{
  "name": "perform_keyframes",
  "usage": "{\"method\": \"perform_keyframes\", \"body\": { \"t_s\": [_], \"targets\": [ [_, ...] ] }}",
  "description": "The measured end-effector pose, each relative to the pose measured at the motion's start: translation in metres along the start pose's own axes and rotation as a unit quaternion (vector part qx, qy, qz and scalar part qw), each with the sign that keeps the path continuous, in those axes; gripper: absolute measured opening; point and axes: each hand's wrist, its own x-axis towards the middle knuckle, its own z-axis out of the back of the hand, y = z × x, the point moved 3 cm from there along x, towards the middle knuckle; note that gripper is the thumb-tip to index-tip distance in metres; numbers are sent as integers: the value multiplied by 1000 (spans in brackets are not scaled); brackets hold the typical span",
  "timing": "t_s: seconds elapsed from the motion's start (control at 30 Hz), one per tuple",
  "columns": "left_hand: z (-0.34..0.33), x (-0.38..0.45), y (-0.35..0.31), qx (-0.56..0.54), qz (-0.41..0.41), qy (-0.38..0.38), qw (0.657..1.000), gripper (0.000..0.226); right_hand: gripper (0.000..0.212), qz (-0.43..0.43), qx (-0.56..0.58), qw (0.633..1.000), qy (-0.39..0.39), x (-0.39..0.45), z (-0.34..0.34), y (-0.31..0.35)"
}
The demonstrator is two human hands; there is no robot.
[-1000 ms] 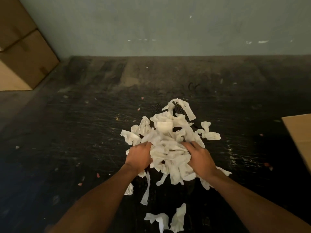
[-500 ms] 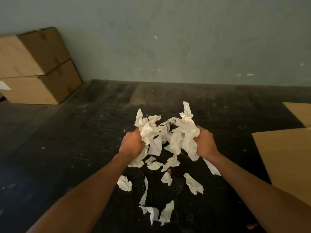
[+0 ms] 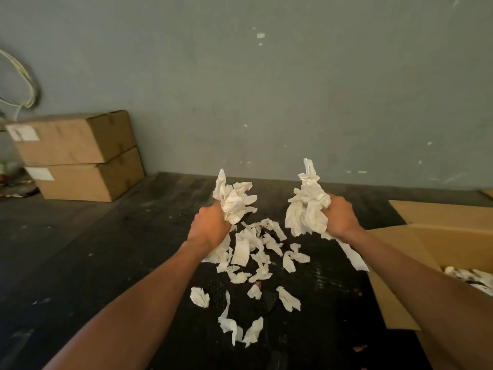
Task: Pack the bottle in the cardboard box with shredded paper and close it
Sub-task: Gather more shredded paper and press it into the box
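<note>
Open cardboard box point(image 3: 416, 252) at right edge, flaps folded out; interior only partly in frame, w/ white shredded paper and something dark among it at the near-right corner point(image 3: 472, 279), contents otherwise not identifiable. No bottle in frame. Two closed cartons point(image 3: 80, 156) stacked at far left against the wall, each w/ a white label on its left face; label print too small to read. No other writing or brand legible. Left hand point(image 3: 210, 225) clenched around a wad of shredded paper point(image 3: 234, 201), held up above the worktop point(image 3: 106, 249). Right hand point(image 3: 341, 217) likewise clenched around a larger wad point(image 3: 306, 209), w/ one long strip hanging down toward the box's near flap. Hands apart, both wads clear of the surface. Loose scraps point(image 3: 253, 257) scattered on the dark worktop below and between the hands, more pieces point(image 3: 240, 329) nearer the camera. Cords point(image 3: 24, 84) hang on the wall at far left.
</note>
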Motion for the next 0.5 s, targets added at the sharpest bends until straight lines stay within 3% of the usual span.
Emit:
{"method": "perform_keyframes", "body": {
  "t_s": [0.3, 0.5],
  "targets": [
    [27, -61, -58, -26, -38, -20, 999, 28, 11, 19, -60, 998, -22, -62, 89, 0],
    [12, -68, -124, -39, -71, -21, 997, 28, 18, -7, -70, 996, -49, -72, 158, -47]
  ]
}}
